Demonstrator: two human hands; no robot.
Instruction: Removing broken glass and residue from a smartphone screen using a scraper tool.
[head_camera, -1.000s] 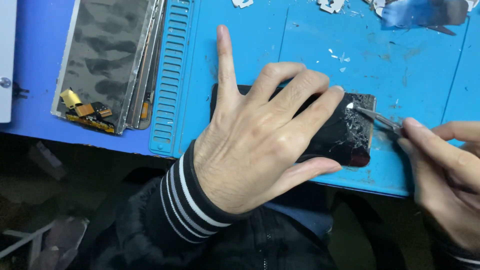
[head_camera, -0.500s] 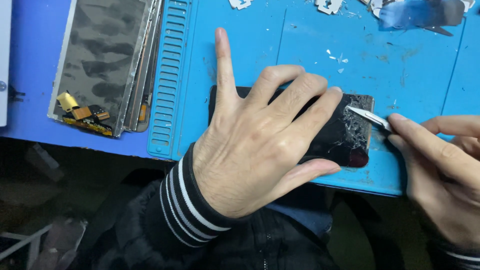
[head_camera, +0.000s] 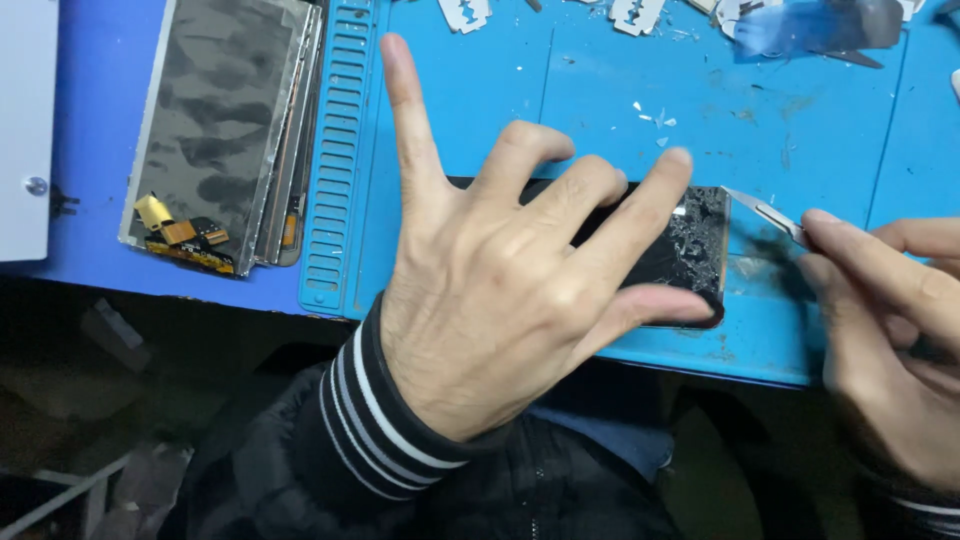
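Head view: the left hand (head_camera: 500, 300) lies flat on a black phone (head_camera: 670, 250) with cracked glass, its fingers (head_camera: 640, 200) spread wide and pressing down, not gripping. The phone rests on a blue mat (head_camera: 600, 100) on the desk, near the front edge. The right hand (head_camera: 890, 320) has its fingers closed around a thin metal blade (head_camera: 765, 212), whose tip touches the phone's top right corner. A stack of grey screen panels (head_camera: 215, 130) lies well apart on the left. Loose razor blades (head_camera: 635, 14) lie at the far edge.
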